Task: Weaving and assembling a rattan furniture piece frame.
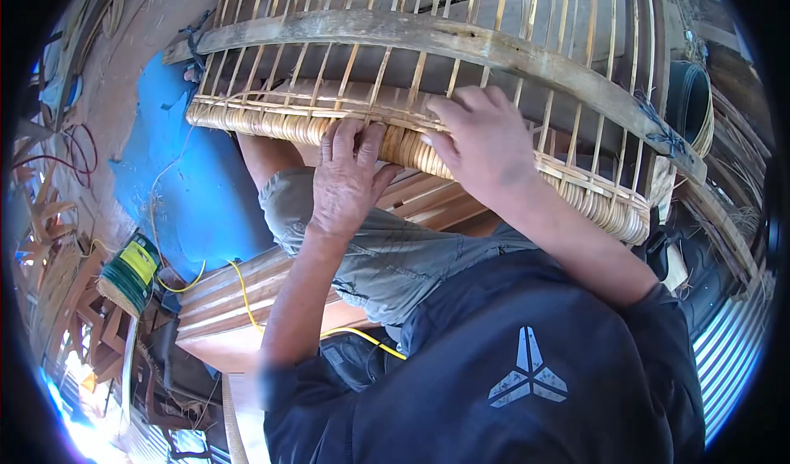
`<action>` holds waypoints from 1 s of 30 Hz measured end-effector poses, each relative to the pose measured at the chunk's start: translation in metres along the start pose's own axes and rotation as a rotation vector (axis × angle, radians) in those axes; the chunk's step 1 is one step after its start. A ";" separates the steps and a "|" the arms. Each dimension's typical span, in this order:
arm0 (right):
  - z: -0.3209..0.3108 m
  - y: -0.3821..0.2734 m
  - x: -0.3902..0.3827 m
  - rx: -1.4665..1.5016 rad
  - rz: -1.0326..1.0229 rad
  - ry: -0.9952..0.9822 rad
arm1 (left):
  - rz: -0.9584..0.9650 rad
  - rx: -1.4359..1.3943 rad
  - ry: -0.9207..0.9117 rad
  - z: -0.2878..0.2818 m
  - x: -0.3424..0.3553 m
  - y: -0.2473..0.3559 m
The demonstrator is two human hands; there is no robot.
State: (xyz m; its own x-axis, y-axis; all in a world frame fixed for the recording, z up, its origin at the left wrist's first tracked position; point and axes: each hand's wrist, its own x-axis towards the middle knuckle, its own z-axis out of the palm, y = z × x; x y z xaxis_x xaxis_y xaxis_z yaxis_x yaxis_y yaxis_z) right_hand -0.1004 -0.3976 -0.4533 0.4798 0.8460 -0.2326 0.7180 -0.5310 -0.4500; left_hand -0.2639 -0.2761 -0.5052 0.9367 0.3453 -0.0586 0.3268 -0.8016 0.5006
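A cane panel with a thick woven edge (271, 124) lies across in front of me, and several thin upright stakes (383, 73) run away from that edge. My left hand (350, 172) has its fingers curled over the middle of the woven band, thumb pointing right. To its right, my right hand (491, 139) bends over the same band, fingers closed near the top strands and thumb on the near side. Its fingertips partly hide what lies under them. A weathered wooden slat (395, 32) crosses the stakes, tied with dark cord (662, 135) at the right.
My knee and trouser leg (387, 246) sit under the panel. Blue sheeting (197, 192) lies at the left, with a yellow cord (245, 295) over stacked wooden boards (239, 287). A green-and-yellow spool (132, 271) stands farther left, near wood scraps (74, 308). Canes lie at the right.
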 end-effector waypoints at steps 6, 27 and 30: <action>0.035 -0.004 0.011 -0.221 -0.070 -0.082 | -0.050 0.017 -0.045 -0.007 0.000 0.003; 0.085 -0.041 0.068 -0.080 -0.134 -0.037 | -0.264 0.162 0.302 -0.024 0.010 -0.089; 0.090 -0.042 0.069 -0.035 -0.164 -0.072 | -0.281 0.323 0.285 -0.017 0.018 -0.136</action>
State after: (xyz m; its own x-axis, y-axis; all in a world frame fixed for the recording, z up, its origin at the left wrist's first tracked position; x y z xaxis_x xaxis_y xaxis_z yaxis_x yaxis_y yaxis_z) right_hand -0.1428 -0.3130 -0.5283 0.3188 0.9218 -0.2205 0.8014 -0.3863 -0.4566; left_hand -0.2933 -0.1521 -0.5600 0.7503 0.6523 0.1075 0.6254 -0.7530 0.2045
